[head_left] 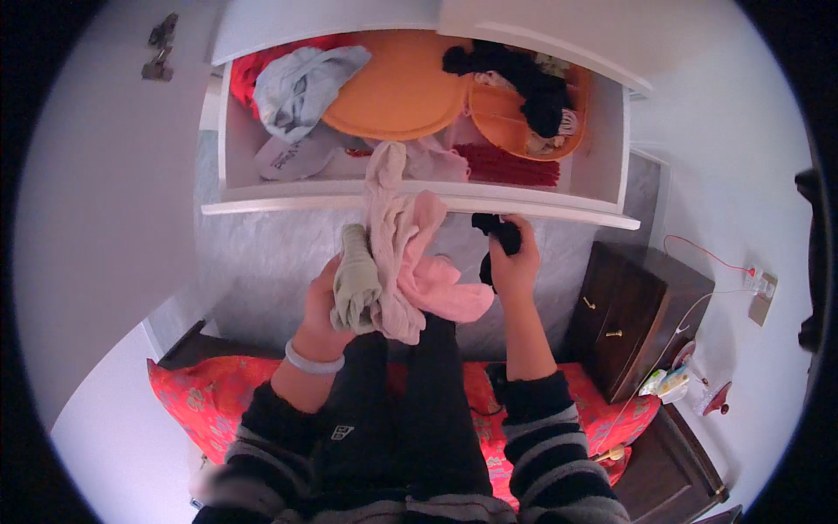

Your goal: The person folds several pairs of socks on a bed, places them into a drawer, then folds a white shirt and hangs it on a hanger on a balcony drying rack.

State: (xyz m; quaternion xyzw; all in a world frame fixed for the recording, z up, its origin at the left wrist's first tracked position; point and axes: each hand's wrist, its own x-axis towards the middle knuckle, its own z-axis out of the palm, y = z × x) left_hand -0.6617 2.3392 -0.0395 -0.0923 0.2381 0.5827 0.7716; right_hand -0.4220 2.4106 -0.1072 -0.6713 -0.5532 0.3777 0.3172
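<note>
My left hand [323, 301] is closed around a bunch of socks above my lap. A greenish sock [356, 279] lies nearest the fingers, a pale pinkish-beige sock [391, 236] stands up toward the drawer, and a pink sock [441, 284] flops to the right. My right hand [518, 262] grips a black sock [497, 234] just below the drawer's front edge; part of that sock hangs behind the fingers. Ahead of both hands is a pulled-out white drawer [419, 208]. Inside sits an orange round organizer [497, 122] with small black and patterned garments, its orange lid [397, 87] opened to the left.
A grey-white cloth [305, 83] and red fabric [249, 79] fill the drawer's left corner, with dark red knitwear [511, 166] near its front. At right stands a dark wooden cabinet [642, 306] below a wall socket [762, 293] with cords. Red patterned bedding [209, 389] lies beneath me.
</note>
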